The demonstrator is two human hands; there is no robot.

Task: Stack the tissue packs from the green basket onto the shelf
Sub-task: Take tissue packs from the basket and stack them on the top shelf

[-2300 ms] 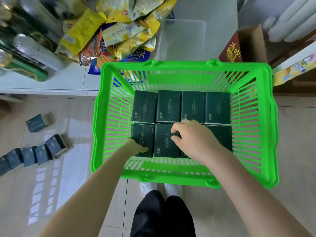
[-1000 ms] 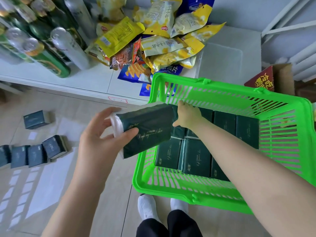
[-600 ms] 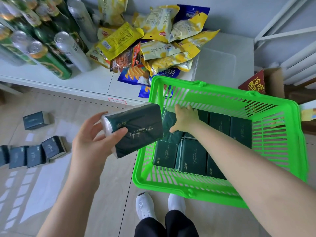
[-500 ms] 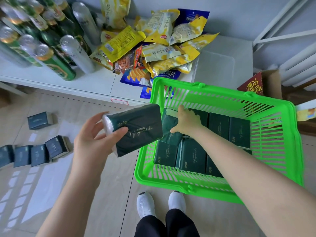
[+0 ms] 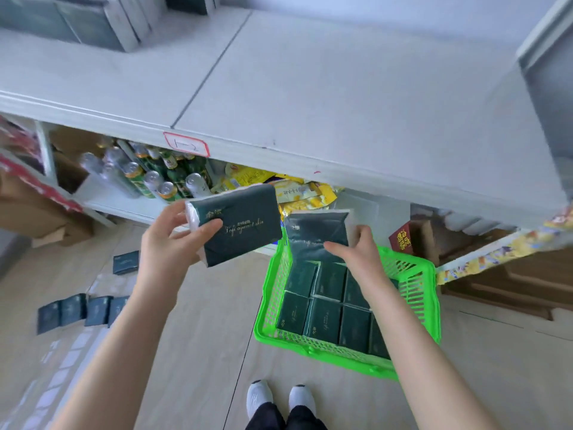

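White shelf (image 5: 341,88) stands ahead as the left hand (image 5: 173,243) pinches one tissue pack (image 5: 238,225) and the right hand (image 5: 356,252) a second pack (image 5: 316,237) over the green basket (image 5: 310,349), thumbs against fingers, mid-carry; next both likely need lifting onto it.

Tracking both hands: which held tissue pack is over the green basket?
The pack in the right hand, above the green basket's far corner; the left hand's pack is off beside it.

Basket (image 5: 412,290) far rim hidden (behind right-hand pack (image 5: 310,234)), shelf boxes (image 5: 77,23) blurred
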